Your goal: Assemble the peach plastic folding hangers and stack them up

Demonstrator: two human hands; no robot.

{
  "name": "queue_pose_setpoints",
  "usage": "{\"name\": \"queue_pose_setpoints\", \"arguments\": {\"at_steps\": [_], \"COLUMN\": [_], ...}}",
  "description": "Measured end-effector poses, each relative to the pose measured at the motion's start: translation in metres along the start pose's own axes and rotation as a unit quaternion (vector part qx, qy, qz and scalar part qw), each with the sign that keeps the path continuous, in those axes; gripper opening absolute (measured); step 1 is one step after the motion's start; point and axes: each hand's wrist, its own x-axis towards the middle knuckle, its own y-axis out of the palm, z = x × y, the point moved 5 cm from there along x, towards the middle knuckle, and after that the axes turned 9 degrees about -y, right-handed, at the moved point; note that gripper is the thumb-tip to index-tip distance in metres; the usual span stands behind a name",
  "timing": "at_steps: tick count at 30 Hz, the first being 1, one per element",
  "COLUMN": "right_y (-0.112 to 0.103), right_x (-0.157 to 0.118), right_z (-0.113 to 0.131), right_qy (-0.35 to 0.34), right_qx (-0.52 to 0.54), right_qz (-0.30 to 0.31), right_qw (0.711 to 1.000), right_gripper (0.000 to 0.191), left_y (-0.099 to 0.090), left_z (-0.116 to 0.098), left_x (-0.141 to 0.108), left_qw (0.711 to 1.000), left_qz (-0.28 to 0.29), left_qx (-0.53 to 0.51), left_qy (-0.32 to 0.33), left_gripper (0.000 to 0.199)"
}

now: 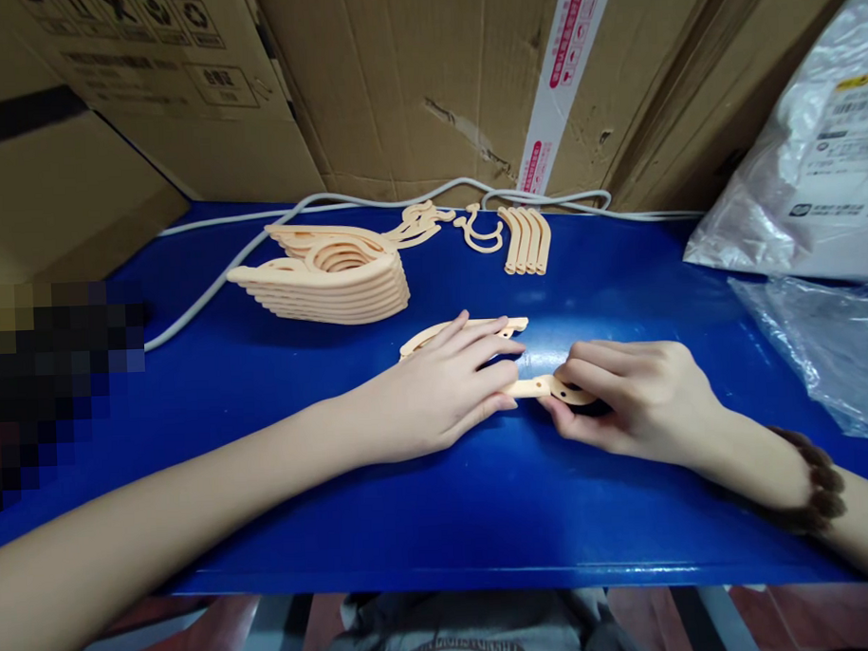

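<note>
Near the middle of the blue table (441,525), my left hand (436,392) lies over a beige plastic hanger (520,324). Its fingers reach across the upper bar, and its thumb and index finger press on the lower bar's end. Much of the hanger is hidden beneath this hand. My right hand (632,390) pinches a curved beige plastic piece (575,396) with small holes. That piece meets the end of the hanger's lower bar, between my two hands; whether they are joined I cannot tell.
Behind my left hand is a stack of beige hangers (325,287). Beside it lie loose hooks (480,234) and several curved arms (527,239). A white cable (308,202) runs along cardboard boxes (411,89). Plastic packaging (791,171) sits at the right.
</note>
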Motion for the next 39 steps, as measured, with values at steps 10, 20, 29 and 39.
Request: {"name": "queue_pose_setpoints", "arguments": {"at_steps": [10,20,29,39], "right_y": [-0.001,0.0,0.003,-0.004], "right_x": [0.003,0.002,0.0,-0.003], "right_z": [0.002,0.003,0.004,0.007], "right_qy": [0.001,-0.014,-0.019,-0.076], "right_qx": [0.008,0.042,0.083,0.134], "right_qz": [-0.01,0.005,0.018,0.014], "right_qw": [1.0,0.999,0.996,0.988], "right_gripper": [0.029,0.029,0.026,0.043], "left_y": [-0.001,-0.003,-0.004,-0.015], "left_z": [-0.002,-0.004,-0.005,0.024], "left_x": [-0.001,-0.001,-0.002,0.0], "left_qw": [1.0,0.999,0.999,0.985], "left_qz": [0.009,0.023,0.027,-0.023], "left_qx": [-0.007,-0.008,-0.021,-0.153], "left_qy": [0.011,0.028,0.031,-0.072], "left_gripper": [0.027,0.026,0.025,0.024]}}
